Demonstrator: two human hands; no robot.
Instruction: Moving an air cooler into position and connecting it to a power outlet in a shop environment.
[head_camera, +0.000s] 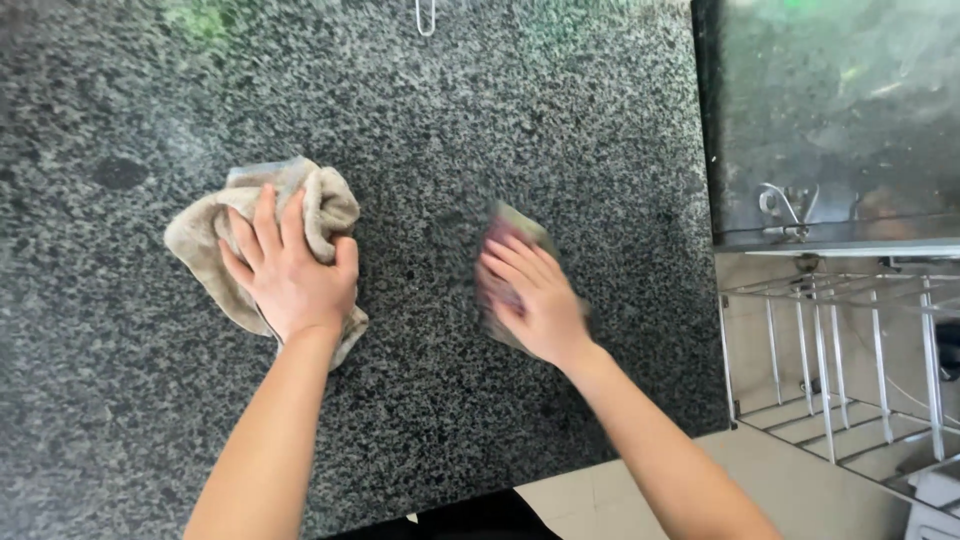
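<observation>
Our left hand (288, 268) presses flat, fingers spread, on a beige cloth (255, 235) on the stone counter (420, 140); our right hand (528, 295), fingers together, presses a blurred sponge (508, 228).

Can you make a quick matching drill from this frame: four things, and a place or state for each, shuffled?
Things:
1. left hand
2. right hand
3. metal rack
4. granite counter

Place or state:
A. stands off the counter's right edge
B. pressed on a crumpled beige cloth
C. speckled dark grey, lies under both hands
D. flat on a small blurred reddish pad

Pairs: 1-B, 2-D, 3-A, 4-C
</observation>
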